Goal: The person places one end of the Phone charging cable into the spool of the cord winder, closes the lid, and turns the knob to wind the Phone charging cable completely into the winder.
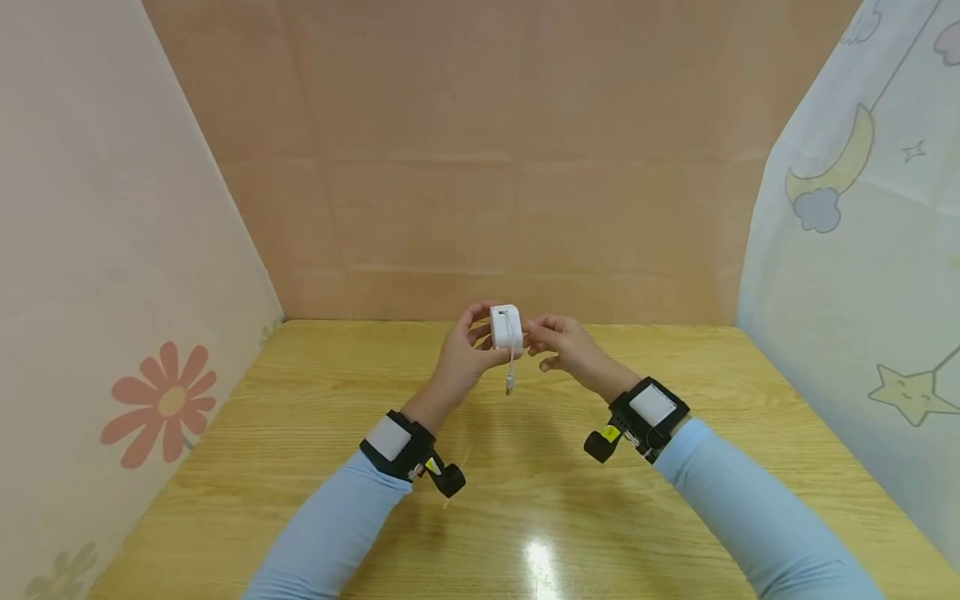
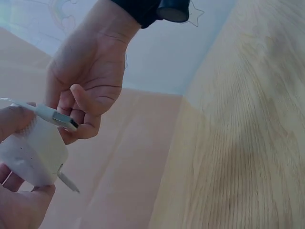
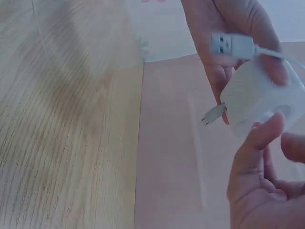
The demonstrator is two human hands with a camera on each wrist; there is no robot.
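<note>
Above the wooden table (image 1: pixel 315 467), raised between both hands: white charger block (image 1: pixel 506 326), small, probably light, rigid, smooth-sided; best gripped across flat faces, clear of prongs. Left hand (image 1: pixel 459 358) curled round block; right hand (image 1: pixel 564 343) pinching its edge. Thin limp USB cable (image 1: pixel 512 367) dangling beneath. Behind, pink backdrop (image 1: pixel 480 167).

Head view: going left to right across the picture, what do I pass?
Flower-print panel → left wrist camera strap → left hand → white charger with its dangling USB cable → right hand → right wrist camera strap → moon-and-star curtain.
</note>
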